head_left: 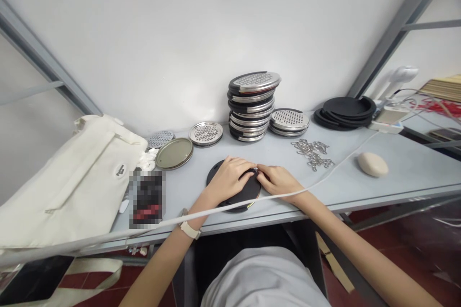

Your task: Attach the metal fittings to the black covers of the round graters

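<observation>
My left hand (230, 178) lies on top of a round black disc (217, 172) on the grey table (396, 172), fingers curled down over its far edge. Close beside it, my right hand (279, 180) pinches at the disc's right rim, where a small metal piece shows between the two hands. A thin gold-coloured edge peeks from under the disc's near side. A heap of small metal clips (312, 152) lies just beyond my right hand. Behind them stands a tall stack of perforated metal discs with black rims (252, 105).
A shorter stack of perforated discs (289, 121), loose metal discs (206, 133), an olive-coloured lid (174, 153) and black rings (345, 110) line the back. A cream bag (72, 177) fills the left. A white cable (342, 170) crosses the table. A pale oval lump (372, 164) sits right.
</observation>
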Motion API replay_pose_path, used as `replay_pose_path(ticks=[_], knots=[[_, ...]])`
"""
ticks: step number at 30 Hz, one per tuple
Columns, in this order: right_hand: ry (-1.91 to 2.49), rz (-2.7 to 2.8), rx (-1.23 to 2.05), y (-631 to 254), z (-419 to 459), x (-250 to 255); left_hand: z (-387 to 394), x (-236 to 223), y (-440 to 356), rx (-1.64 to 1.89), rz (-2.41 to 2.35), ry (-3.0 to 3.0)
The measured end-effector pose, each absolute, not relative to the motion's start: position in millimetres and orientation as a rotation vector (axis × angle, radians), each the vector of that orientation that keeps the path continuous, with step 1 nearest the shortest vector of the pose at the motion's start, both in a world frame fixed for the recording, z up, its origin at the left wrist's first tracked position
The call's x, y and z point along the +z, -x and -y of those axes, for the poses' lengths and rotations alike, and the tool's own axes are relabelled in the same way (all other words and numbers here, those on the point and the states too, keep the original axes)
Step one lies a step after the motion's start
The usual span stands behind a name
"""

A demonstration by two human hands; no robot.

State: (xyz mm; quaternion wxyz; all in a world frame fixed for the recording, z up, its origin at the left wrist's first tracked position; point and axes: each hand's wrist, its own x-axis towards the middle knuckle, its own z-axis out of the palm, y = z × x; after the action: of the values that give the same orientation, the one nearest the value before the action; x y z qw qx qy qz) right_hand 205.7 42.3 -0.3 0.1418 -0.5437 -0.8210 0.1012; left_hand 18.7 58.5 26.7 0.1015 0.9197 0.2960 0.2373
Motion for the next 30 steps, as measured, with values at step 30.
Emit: replay_pose_path(ticks=[30], knots=[[1.565,2.381,0.249,-206.5,-42.7,-1.5,-58.3,25.5,-19.4,0.727,-0.888,-2.707]])
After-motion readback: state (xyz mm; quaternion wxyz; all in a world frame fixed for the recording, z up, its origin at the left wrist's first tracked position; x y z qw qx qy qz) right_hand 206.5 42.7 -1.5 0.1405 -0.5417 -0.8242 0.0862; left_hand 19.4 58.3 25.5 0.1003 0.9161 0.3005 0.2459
